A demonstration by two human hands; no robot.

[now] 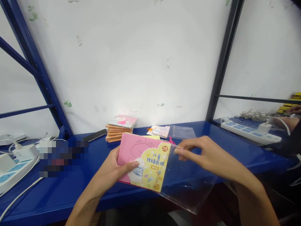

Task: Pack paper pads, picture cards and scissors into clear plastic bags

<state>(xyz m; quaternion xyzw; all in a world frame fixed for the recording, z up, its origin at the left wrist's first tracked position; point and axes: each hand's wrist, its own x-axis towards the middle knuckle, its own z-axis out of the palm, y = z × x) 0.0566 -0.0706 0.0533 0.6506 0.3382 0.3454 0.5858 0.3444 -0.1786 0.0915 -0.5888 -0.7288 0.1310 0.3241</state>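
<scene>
My left hand [115, 171] grips a pink and yellow paper-craft booklet [143, 163] by its left edge, thumb on the cover. My right hand [207, 155] pinches the upper edge of a clear plastic sleeve [188, 185] that hangs down to the right of the booklet. The booklet's right end lies at the sleeve's mouth. Both are held above the front edge of the blue shelf [77, 188].
A stack of similar booklets [120, 128] sits at the back by the white wall, with a black phone [94, 136] to its left. A loose booklet [159, 131] and empty clear sleeve [182, 131] lie behind. White power strips [14, 166] [246, 130] flank both sides. Another person's arm [288, 122] shows at far right.
</scene>
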